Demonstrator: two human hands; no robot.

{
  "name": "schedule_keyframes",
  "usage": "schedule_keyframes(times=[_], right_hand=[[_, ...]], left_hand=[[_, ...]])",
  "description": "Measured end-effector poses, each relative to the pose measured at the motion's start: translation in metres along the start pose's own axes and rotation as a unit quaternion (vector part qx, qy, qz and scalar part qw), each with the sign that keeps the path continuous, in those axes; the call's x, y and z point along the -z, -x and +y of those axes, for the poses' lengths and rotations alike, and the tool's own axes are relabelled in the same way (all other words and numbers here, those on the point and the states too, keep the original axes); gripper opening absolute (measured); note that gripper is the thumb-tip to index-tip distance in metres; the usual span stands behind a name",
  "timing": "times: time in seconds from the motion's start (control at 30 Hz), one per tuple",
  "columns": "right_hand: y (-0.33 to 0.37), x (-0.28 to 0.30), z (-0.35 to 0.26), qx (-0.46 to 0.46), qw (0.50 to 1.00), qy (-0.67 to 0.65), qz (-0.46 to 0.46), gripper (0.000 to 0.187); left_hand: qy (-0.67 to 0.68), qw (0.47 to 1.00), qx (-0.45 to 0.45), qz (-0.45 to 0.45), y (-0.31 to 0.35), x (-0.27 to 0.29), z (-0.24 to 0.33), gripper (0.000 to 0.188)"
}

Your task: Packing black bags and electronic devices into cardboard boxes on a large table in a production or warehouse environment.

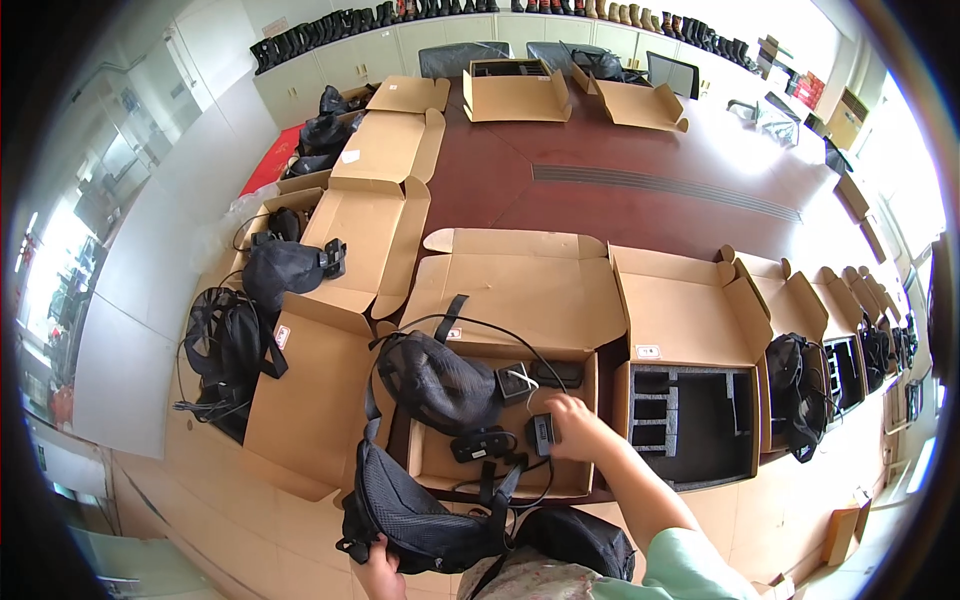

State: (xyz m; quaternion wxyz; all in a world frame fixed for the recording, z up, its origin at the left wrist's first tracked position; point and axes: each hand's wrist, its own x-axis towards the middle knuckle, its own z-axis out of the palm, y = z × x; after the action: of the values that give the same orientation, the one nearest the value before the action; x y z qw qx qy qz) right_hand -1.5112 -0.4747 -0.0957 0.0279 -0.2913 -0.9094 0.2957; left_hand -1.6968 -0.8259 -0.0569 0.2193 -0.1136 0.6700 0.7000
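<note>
My left hand (pixel 378 572) is closed on the lower edge of a black padded mesh bag (pixel 420 505) with straps, tilted in front of the table edge. My right hand (pixel 577 428) grips a small black box-shaped device (pixel 541 434) over the open cardboard box (pixel 578 480) before me; part of the grip is hidden. In that box sits a black mesh cap (pixel 440 380), with a black module (pixel 481 444) in front of it. A small dark unit with a white cable (pixel 515 380) is beside the cap. A black cable (pixel 530 345) arcs over the box.
To the right an open box (pixel 690 300) has dark foam compartments (pixel 700 420). More open boxes with black gear line the right side. At left lie a black cap (pixel 285 270) and a black strapped bag (pixel 228 340). A dark red table (pixel 480 180) extends ahead.
</note>
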Motion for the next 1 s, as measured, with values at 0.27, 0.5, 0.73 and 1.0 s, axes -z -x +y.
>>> schedule_keyframes(times=[0.27,0.5,0.73,1.0], right_hand=[[0.007,-0.015,-0.005,0.015,0.993,0.118,-0.029,0.100],[0.005,-0.002,0.000,0.020,0.998,0.025,-0.053,0.091],[0.010,0.050,0.009,-0.096,0.953,-0.227,-0.177,0.087],[0.019,0.082,0.007,-0.077,0.815,-0.503,-0.276,0.076]], left_hand=[[-0.006,1.000,-0.009,-0.009,-0.006,-0.001,-0.008,0.025],[0.059,0.996,-0.019,0.057,-0.002,-0.019,-0.002,0.028],[0.033,0.997,-0.049,0.054,0.014,-0.039,0.031,0.012],[0.061,0.995,-0.026,0.075,0.014,-0.071,0.024,0.022]])
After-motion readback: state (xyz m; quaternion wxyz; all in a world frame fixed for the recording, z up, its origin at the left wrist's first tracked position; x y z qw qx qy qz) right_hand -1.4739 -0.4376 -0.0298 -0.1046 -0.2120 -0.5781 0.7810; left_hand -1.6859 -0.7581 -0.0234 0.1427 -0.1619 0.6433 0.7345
